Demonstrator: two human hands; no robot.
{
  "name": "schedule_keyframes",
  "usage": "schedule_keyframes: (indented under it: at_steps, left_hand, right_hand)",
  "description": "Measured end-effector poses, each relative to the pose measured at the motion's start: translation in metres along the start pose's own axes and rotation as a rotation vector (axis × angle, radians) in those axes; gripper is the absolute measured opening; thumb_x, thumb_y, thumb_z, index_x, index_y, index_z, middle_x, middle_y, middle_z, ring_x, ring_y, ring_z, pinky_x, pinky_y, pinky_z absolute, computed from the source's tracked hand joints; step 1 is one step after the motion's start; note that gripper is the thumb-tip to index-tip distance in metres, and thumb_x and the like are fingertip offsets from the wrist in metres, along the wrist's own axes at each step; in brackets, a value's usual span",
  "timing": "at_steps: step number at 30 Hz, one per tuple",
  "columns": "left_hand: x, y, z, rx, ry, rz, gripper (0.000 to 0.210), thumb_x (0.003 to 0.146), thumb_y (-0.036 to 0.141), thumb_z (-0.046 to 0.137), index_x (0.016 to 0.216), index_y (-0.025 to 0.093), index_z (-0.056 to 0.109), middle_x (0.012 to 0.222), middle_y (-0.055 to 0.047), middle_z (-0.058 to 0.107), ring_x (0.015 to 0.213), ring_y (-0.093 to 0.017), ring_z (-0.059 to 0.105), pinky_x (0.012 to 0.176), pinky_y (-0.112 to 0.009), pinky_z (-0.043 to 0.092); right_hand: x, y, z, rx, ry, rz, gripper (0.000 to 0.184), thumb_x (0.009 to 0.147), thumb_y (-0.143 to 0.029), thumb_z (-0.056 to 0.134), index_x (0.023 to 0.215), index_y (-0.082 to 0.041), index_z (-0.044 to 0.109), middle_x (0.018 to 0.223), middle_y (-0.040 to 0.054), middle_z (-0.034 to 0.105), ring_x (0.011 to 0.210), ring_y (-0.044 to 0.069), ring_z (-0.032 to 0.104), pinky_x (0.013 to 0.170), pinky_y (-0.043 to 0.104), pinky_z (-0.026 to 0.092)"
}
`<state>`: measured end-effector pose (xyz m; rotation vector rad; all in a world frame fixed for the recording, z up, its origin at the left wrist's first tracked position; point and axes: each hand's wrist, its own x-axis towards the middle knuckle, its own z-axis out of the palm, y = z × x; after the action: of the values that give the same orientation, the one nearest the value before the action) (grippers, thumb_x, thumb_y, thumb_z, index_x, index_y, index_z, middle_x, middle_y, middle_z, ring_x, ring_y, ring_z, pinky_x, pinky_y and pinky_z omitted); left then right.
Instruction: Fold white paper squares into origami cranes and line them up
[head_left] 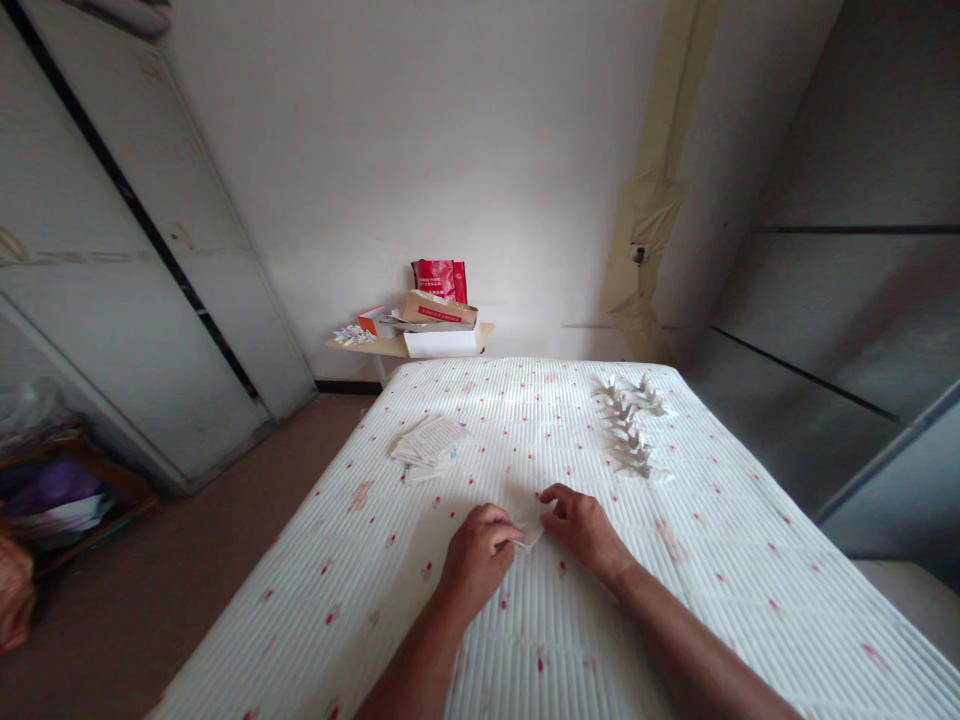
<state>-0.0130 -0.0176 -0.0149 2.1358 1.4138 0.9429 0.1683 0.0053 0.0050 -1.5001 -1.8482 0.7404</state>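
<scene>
A small piece of folded paper (532, 536) is held low over the patterned bedspread (517, 640), between my two hands. My left hand (481, 550) is closed on its left side, thumb and fingers pinched together. At the paper's right end is my right hand (589, 530), its index finger and thumb bent with a gap between them. Whether the right thumb touches the paper I cannot tell. Several loose printed paper sheets (431, 443) lie in a pile beyond my left hand. Several folded paper cranes (631, 430) stand in rows beyond my right hand.
Against the wall, a small table (390, 347) bears a white box (441, 343), a red bag (441, 280) and more folded paper pieces (354, 335). Cabinets (112, 250) stand at left, with a crate of things (75, 500) on the floor.
</scene>
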Motion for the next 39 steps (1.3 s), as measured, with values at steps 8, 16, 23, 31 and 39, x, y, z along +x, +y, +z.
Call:
schedule_keyframes:
  at_steps: [8,16,23,31,39]
  left_hand:
    - [0.000,0.000,-0.001,0.020,-0.028,-0.010,0.033,0.070,0.007,0.048,0.082,0.025,0.072,0.085,-0.002,0.062,0.085,-0.015,0.056,0.079,-0.027,0.044]
    - [0.000,-0.005,-0.006,-0.041,0.018,0.000,0.044,0.062,-0.002,0.043,0.088,0.022,0.070,0.090,-0.002,0.063,0.089,-0.014,0.057,0.083,-0.026,0.045]
    - [-0.001,-0.007,-0.010,-0.048,0.075,0.042,0.025,0.068,0.003,0.052,0.073,0.020,0.069,0.082,-0.002,0.063,0.082,-0.014,0.058,0.077,-0.026,0.046]
    - [-0.008,-0.008,-0.009,0.088,-0.014,0.060,0.035,0.063,-0.003,0.046,0.070,0.022,0.069,0.082,-0.001,0.062,0.083,-0.014,0.055,0.078,-0.026,0.043]
    - [-0.013,-0.010,-0.016,0.145,0.047,-0.032,0.028,0.057,-0.002,0.042,0.059,0.019,0.060,0.077,-0.001,0.060,0.078,-0.014,0.054,0.075,-0.026,0.044]
  right_hand:
    - [-0.009,-0.001,-0.006,-0.033,-0.248,-0.470,0.035,0.064,0.001,0.054,0.088,-0.022,0.066,0.092,0.0026,0.060,0.089,0.016,0.055,0.078,0.026,0.043]
    - [-0.006,0.000,0.000,-0.079,-0.256,-0.472,0.017,0.078,-0.009,0.052,0.079,-0.020,0.066,0.081,0.0017,0.060,0.080,0.014,0.056,0.076,0.024,0.043]
    - [-0.005,0.000,0.000,-0.022,-0.267,-0.440,0.015,0.078,-0.011,0.054,0.078,-0.019,0.066,0.078,0.0010,0.059,0.079,0.013,0.056,0.075,0.024,0.042]
    - [-0.004,0.008,-0.001,0.102,-0.321,-0.390,0.013,0.075,-0.010,0.057,0.076,-0.019,0.066,0.081,0.0000,0.057,0.070,0.010,0.054,0.068,0.023,0.042]
    - [0.000,0.008,-0.003,0.094,-0.318,-0.380,0.017,0.073,-0.004,0.053,0.072,-0.016,0.065,0.077,0.0006,0.055,0.070,0.010,0.053,0.063,0.020,0.039]
